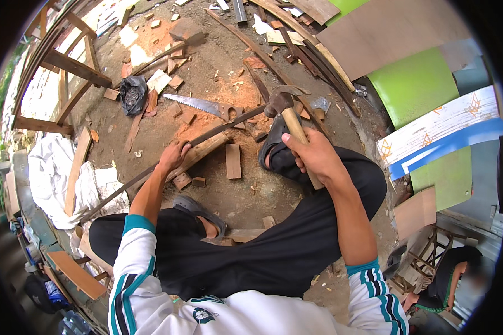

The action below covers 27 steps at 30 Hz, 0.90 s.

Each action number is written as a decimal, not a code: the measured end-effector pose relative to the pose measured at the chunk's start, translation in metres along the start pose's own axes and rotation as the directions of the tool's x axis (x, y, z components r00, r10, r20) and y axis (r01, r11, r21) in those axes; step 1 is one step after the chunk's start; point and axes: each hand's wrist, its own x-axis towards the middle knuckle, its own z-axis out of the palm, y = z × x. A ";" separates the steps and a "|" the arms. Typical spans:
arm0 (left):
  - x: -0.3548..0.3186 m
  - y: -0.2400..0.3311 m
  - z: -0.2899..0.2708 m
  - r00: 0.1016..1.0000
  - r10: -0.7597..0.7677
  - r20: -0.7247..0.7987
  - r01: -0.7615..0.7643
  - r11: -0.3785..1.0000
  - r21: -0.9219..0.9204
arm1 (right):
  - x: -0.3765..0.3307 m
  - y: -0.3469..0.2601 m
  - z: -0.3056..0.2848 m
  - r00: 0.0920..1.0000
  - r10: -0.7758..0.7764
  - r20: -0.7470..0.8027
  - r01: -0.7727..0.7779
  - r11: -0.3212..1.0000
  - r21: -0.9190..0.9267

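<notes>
My left hand [173,156] is closed around a long thin dark strip of wood [117,194], which runs slantwise from beside my left knee up toward the hammer. A thicker piece of timber [207,149] lies under the strip, just past my left fingers. In my right hand [317,156] is a claw hammer [294,125], gripped by its pale wooden handle. Its rusty head is over the strip's far end; whether they touch I cannot tell. A small wood block [233,161] lies on the ground between my hands. Beyond the strip rests a handsaw [201,104] with a wooden handle.
Offcuts and sawdust cover the ground ahead, near a black plastic bag [133,95]. A wooden frame [67,64] stands far left, above white cloth [51,170]. Long planks [313,47] and green panels [413,86] lie right. Another person [452,279] is at lower right.
</notes>
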 end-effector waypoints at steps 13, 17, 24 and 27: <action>-0.006 0.051 -0.061 0.968 -0.086 -0.237 0.072 0.995 -0.070 | -0.003 0.008 0.041 0.924 0.180 0.337 -0.114 0.972 -0.206; -0.015 0.079 -0.082 0.960 -0.076 -0.269 0.059 0.996 -0.068 | -0.003 0.005 0.059 0.874 0.246 0.419 -0.138 0.953 -0.269; -0.039 0.103 -0.107 0.929 -0.051 -0.367 0.007 0.993 -0.120 | 0.001 -0.005 0.061 0.886 0.203 0.416 -0.145 0.975 -0.168; -0.043 0.105 -0.112 0.929 -0.055 -0.365 0.018 0.994 -0.105 | 0.002 -0.009 0.061 0.877 0.189 0.442 -0.134 0.979 -0.153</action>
